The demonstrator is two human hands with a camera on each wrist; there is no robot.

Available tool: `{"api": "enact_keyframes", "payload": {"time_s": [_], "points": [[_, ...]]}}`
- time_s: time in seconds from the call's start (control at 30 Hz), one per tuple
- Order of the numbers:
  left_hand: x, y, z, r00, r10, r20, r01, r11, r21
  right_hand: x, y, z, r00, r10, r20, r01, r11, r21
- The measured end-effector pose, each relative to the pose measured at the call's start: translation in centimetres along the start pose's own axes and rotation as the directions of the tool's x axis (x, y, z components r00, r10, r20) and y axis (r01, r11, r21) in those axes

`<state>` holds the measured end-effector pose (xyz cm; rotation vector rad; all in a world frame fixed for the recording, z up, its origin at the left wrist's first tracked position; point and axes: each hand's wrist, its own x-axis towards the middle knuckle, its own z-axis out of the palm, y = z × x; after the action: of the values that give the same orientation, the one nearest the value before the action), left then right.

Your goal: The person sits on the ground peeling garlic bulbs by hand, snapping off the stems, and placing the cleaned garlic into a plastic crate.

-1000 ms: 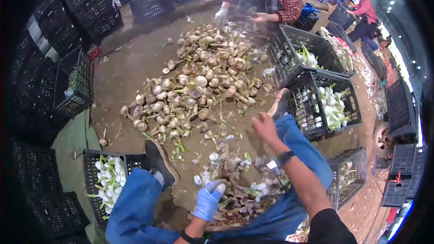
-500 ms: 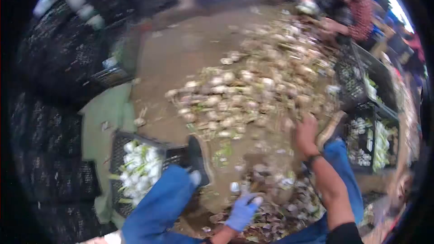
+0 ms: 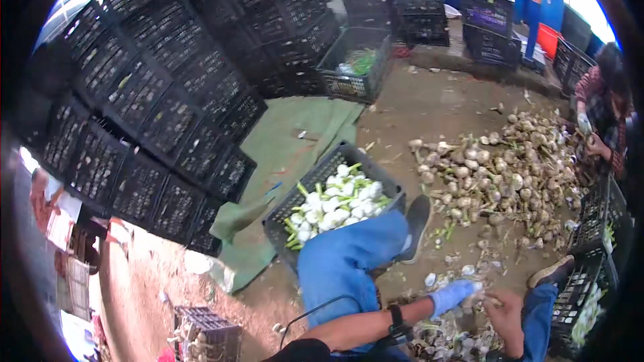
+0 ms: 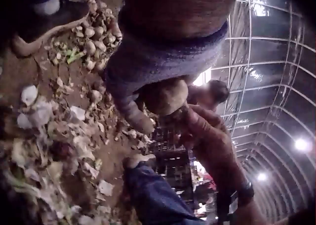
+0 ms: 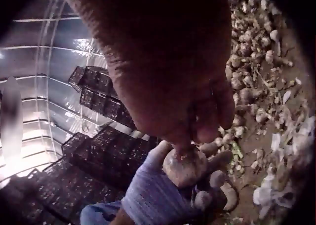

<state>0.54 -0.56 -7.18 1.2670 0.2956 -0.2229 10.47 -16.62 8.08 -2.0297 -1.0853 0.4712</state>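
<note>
My left hand [image 3: 451, 297], in a pale blue-violet glove with bare fingertips, grips a garlic bulb [image 5: 183, 168] in its curled fingers. The bulb is round, with dirty whitish skin. My bare right hand [image 3: 504, 314] comes in from the other side, its thumb and fingertips pinching the end of the same garlic bulb, as the left wrist view shows. Both hands are above scattered garlic skins [image 3: 463, 342] between my legs. A heap of unpeeled garlic [image 3: 503, 174] lies on the ground just beyond my feet.
Beside my left leg stands a black crate of cleaned white garlic [image 3: 345, 201]. More crates [image 3: 590, 302] stand at my right leg. Stacked black crates [image 3: 181, 94] rise behind a green cloth [image 3: 295, 134]. Another person [image 3: 607, 107] works at the heap's far right.
The head view has swung left, showing more crates and cloth. My right hand has moved from near the heap to my left hand, and both now meet at the garlic bulb.
</note>
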Motion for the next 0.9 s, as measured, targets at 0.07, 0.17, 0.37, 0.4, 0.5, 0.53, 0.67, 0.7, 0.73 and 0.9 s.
{"api": "enact_keyframes", "payload": {"time_s": [0.07, 0.17, 0.37, 0.4, 0.5, 0.53, 0.67, 0.7, 0.73, 0.9], "points": [[-1.9, 5.0, 0.8, 0.987, -0.113, 0.118, 0.135, 0.971, -0.196, 0.0, -2.7, 0.0, 0.983, 0.158, -0.091, -0.132, 0.963, 0.236], [-4.3, 11.5, 1.8, 0.998, -0.012, -0.059, 0.014, 0.999, 0.041, -0.1, -3.0, 0.4, 0.846, 0.521, -0.117, -0.339, 0.693, 0.636], [-4.1, 12.6, 2.2, 0.952, 0.286, -0.109, -0.271, 0.953, 0.133, -0.1, -1.5, 2.4, 0.831, 0.534, -0.154, -0.284, 0.646, 0.709], [-4.4, 13.1, 2.1, 0.935, 0.341, -0.101, -0.296, 0.903, 0.311, -0.2, -1.2, 2.3, 0.842, 0.525, -0.126, -0.260, 0.598, 0.758], [-4.9, 14.6, 2.1, 0.889, 0.444, -0.111, -0.334, 0.796, 0.505, 0.7, -2.0, 2.8, 0.806, 0.577, -0.131, -0.261, 0.547, 0.795], [-5.1, 15.1, 1.7, 0.885, 0.465, -0.042, -0.352, 0.725, 0.592, 0.9, -0.9, 3.0, 0.783, 0.606, -0.143, -0.245, 0.511, 0.824], [-4.3, 14.3, 1.6, 0.858, 0.513, -0.007, -0.331, 0.564, 0.756, 0.9, 0.6, 3.6, 0.812, 0.573, -0.113, -0.275, 0.546, 0.791], [-3.9, 13.6, 1.9, 0.871, 0.491, -0.033, -0.297, 0.579, 0.759, 0.6, 2.0, 3.9, 0.802, 0.588, -0.108, -0.275, 0.522, 0.807], [-4.0, 13.7, 1.7, 0.873, 0.485, -0.048, -0.283, 0.585, 0.760, 0.8, 1.7, 4.3, 0.805, 0.586, -0.091, -0.284, 0.516, 0.808], [-4.9, 15.3, 1.5, 0.902, 0.431, -0.040, -0.247, 0.590, 0.769, 1.1, 4.2, 3.9, 0.868, 0.418, -0.268, -0.243, 0.828, 0.505]]}}
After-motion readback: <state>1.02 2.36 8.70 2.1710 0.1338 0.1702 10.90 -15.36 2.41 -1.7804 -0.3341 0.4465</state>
